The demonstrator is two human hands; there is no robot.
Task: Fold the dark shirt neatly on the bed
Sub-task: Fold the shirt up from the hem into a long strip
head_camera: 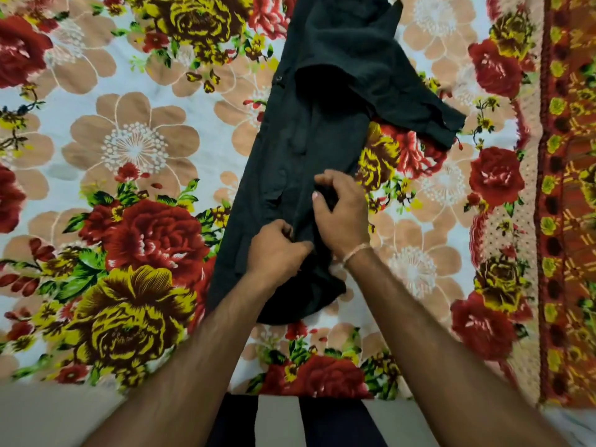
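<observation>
Your left hand [277, 246] and right hand [338, 214] each pinch the near end of the dark shirt [306, 150], which lies as a long strip along the bed [135, 150]. Lift unevenly and the loose sleeve [416, 101] at the far right may drag, likely skewing the fold

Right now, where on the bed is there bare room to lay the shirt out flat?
The widest free stretch of floral bedsheet lies left of the dark shirt. A narrower strip runs between its splayed sleeve and the patterned border. It is crowded mid-shirt, where both hands, left hand and right hand, grip fabric.
</observation>
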